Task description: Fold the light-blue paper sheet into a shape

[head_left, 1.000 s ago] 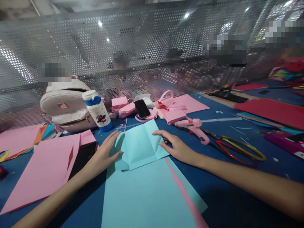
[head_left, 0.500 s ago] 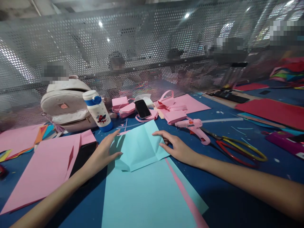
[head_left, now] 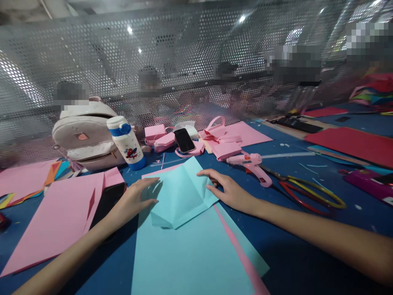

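Observation:
A light blue paper sheet [head_left: 190,254] lies on the blue table [head_left: 291,246] in front of me, its far end folded back into a creased flap [head_left: 181,196]. My left hand [head_left: 135,198] rests at the flap's left edge, fingers stretched out and touching the paper. My right hand [head_left: 229,190] lies flat at the flap's right edge, fingers spread and pressing it. A pink sheet shows as a strip [head_left: 239,254] under the blue paper.
Pink paper [head_left: 58,217] over a black box [head_left: 107,200] lies left. Behind stand a white backpack [head_left: 82,137], a bottle [head_left: 126,143], a phone [head_left: 184,140] and pink paper pieces [head_left: 221,141]. A pink glue gun [head_left: 251,164] and scissors [head_left: 310,190] lie right. A perforated metal screen [head_left: 184,61] closes the back.
My left hand has slid slightly down and right along the flap, and the flap's lower point has moved further toward me. My right hand has stayed put.

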Demonstrator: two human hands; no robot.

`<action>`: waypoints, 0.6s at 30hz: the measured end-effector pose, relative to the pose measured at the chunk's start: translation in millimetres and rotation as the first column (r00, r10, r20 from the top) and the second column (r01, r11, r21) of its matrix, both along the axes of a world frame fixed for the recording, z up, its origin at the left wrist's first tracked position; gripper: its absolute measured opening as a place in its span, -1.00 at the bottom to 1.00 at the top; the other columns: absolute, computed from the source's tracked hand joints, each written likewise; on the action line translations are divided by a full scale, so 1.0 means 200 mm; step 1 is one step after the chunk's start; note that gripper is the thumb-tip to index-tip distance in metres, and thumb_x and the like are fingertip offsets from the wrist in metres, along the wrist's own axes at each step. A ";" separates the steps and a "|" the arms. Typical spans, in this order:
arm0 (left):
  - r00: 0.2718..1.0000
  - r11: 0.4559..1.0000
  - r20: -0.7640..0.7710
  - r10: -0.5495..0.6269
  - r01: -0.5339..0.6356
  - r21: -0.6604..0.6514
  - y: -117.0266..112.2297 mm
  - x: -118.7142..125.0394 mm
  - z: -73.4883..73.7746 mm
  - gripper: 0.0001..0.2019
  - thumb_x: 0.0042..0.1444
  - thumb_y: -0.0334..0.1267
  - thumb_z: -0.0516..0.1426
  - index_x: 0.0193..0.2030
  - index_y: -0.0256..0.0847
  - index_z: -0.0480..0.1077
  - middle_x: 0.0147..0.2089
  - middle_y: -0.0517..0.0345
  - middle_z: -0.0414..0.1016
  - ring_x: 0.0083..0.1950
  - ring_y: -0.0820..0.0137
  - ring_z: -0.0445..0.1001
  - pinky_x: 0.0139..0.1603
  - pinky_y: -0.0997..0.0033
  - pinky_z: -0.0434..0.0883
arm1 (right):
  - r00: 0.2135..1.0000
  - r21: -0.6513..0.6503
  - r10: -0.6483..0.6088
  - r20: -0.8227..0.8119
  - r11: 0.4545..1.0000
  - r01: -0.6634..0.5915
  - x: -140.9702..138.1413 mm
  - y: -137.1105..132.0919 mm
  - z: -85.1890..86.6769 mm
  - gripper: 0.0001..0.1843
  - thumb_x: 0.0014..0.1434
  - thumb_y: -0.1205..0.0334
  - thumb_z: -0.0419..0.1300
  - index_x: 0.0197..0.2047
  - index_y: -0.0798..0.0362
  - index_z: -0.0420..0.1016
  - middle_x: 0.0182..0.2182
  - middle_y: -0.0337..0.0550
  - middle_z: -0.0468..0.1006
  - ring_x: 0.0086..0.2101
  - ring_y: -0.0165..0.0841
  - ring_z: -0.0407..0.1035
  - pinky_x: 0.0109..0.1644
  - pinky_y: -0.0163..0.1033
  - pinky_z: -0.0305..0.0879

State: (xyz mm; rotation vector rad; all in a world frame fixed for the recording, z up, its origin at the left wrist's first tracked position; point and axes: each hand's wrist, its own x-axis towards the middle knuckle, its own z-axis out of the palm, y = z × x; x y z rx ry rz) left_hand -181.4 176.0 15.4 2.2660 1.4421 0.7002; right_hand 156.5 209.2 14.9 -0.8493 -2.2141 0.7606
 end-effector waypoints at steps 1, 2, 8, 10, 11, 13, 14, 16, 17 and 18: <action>1.000 1.000 0.002 0.018 -0.018 -0.026 0.00 0.00 0.00 -0.42 0.06 -0.23 0.28 0.24 -0.10 0.31 0.24 -0.01 0.42 0.24 0.15 0.38 0.27 -0.01 0.29 | 1.000 0.000 0.002 -0.001 1.000 -0.002 0.00 0.00 0.00 -0.63 0.30 0.33 0.02 0.16 -0.02 0.31 0.03 -0.11 0.45 -0.22 -0.37 0.35 -0.14 -0.28 0.30; 1.000 0.998 0.002 0.031 -0.031 -0.046 -0.01 0.00 0.00 -0.42 0.06 -0.22 0.29 0.24 -0.12 0.30 0.25 -0.02 0.41 0.25 0.14 0.37 0.28 -0.01 0.29 | 1.000 0.001 0.002 -0.001 1.000 -0.002 0.00 0.00 0.00 -0.63 0.30 0.34 0.02 0.16 -0.02 0.31 0.03 -0.11 0.45 -0.22 -0.37 0.35 -0.14 -0.27 0.30; 0.998 0.987 0.052 0.036 -0.027 -0.158 -0.02 0.02 0.03 -0.42 0.07 -0.14 0.27 0.25 -0.11 0.30 0.30 -0.01 0.36 0.32 0.12 0.31 0.34 0.02 0.21 | 1.000 -0.001 -0.003 -0.004 1.000 0.003 0.00 0.00 0.00 -0.63 0.29 0.35 0.03 0.15 -0.03 0.32 0.03 -0.15 0.46 -0.24 -0.39 0.35 -0.15 -0.28 0.30; 0.997 0.985 0.070 0.036 -0.023 -0.173 -0.02 0.03 0.04 -0.42 0.08 -0.14 0.26 0.25 -0.09 0.30 0.31 0.00 0.34 0.33 0.12 0.29 0.35 0.00 0.19 | 1.000 -0.001 -0.002 -0.004 1.000 0.002 0.00 0.00 0.00 -0.63 0.30 0.34 0.03 0.16 -0.04 0.32 0.02 -0.15 0.45 -0.25 -0.39 0.34 -0.15 -0.29 0.30; 0.996 0.986 0.077 0.033 -0.020 -0.167 -0.02 0.04 0.04 -0.43 0.09 -0.14 0.25 0.26 -0.09 0.29 0.31 0.00 0.34 0.34 0.13 0.28 0.36 0.00 0.18 | 1.000 0.000 -0.002 -0.004 1.000 0.002 0.00 0.00 0.00 -0.63 0.30 0.34 0.03 0.16 -0.04 0.31 0.02 -0.16 0.46 -0.26 -0.39 0.34 -0.15 -0.29 0.30; 0.996 0.990 0.091 0.021 -0.008 -0.140 -0.03 0.04 0.03 -0.43 0.09 -0.16 0.25 0.26 -0.09 0.29 0.31 0.00 0.34 0.33 0.14 0.29 0.36 -0.01 0.17 | 1.000 0.003 0.000 -0.003 1.000 0.000 0.00 0.00 0.00 -0.62 0.30 0.35 0.03 0.16 -0.04 0.31 0.02 -0.16 0.46 -0.25 -0.39 0.34 -0.15 -0.29 0.29; 0.995 0.992 0.098 0.012 0.000 -0.126 -0.03 0.05 0.03 -0.43 0.09 -0.16 0.25 0.26 -0.09 0.29 0.31 0.00 0.35 0.33 0.14 0.29 0.37 -0.02 0.17 | 1.000 0.003 0.000 -0.004 1.000 0.000 0.00 0.00 -0.01 -0.62 0.29 0.35 0.04 0.16 -0.03 0.31 0.02 -0.15 0.46 -0.25 -0.39 0.34 -0.15 -0.29 0.30; 0.994 0.994 0.109 -0.004 0.016 -0.109 -0.03 0.05 0.02 -0.44 0.09 -0.18 0.24 0.25 -0.09 0.29 0.30 0.00 0.35 0.33 0.15 0.29 0.36 -0.01 0.17 | 1.000 0.001 0.001 -0.006 1.000 0.000 0.00 0.01 -0.01 -0.62 0.29 0.35 0.04 0.16 -0.02 0.31 0.02 -0.14 0.46 -0.24 -0.38 0.35 -0.15 -0.29 0.30; 0.994 0.994 0.113 -0.010 0.023 -0.106 -0.04 0.06 0.02 -0.44 0.09 -0.20 0.25 0.25 -0.09 0.29 0.30 0.01 0.35 0.33 0.15 0.29 0.36 0.00 0.18 | 1.000 0.000 0.000 -0.006 1.000 0.000 0.00 0.01 -0.01 -0.62 0.29 0.36 0.04 0.16 -0.02 0.31 0.02 -0.14 0.46 -0.23 -0.38 0.35 -0.14 -0.28 0.30; 0.993 0.994 0.116 -0.016 0.028 -0.105 -0.04 0.06 0.02 -0.44 0.08 -0.21 0.25 0.25 -0.09 0.29 0.30 0.01 0.35 0.33 0.15 0.29 0.36 0.01 0.18 | 1.000 0.000 0.000 -0.006 1.000 0.000 0.00 0.01 -0.01 -0.62 0.29 0.36 0.04 0.16 -0.02 0.31 0.03 -0.13 0.46 -0.23 -0.38 0.36 -0.14 -0.28 0.30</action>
